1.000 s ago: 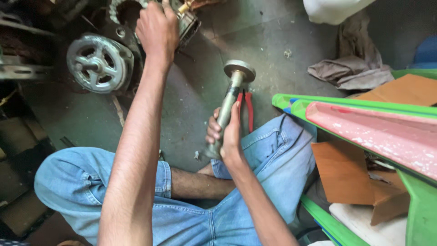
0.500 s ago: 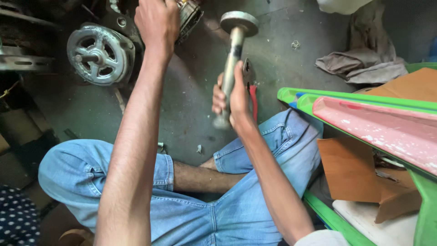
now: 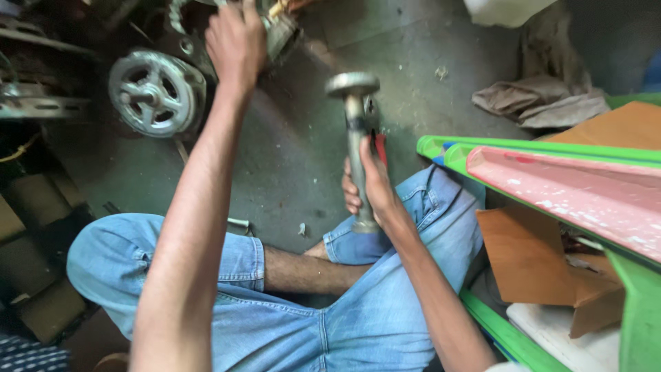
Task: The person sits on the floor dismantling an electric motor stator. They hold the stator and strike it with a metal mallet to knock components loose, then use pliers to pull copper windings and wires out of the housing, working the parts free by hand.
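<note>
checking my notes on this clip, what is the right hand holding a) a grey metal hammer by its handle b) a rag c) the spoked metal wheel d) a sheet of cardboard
a: the right hand is wrapped around the handle of the grey metal hammer, head up, while the rag and the spoked metal wheel lie apart on the floor.

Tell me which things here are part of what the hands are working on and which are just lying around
In use:
- left hand gripping a motor part at the top edge
- right hand holding a metal hammer upright

Lying about:
- finned metal wheel on the floor
- grey rag
- red-handled tool behind the hammer
- green and pink frame
- cardboard pieces
</note>
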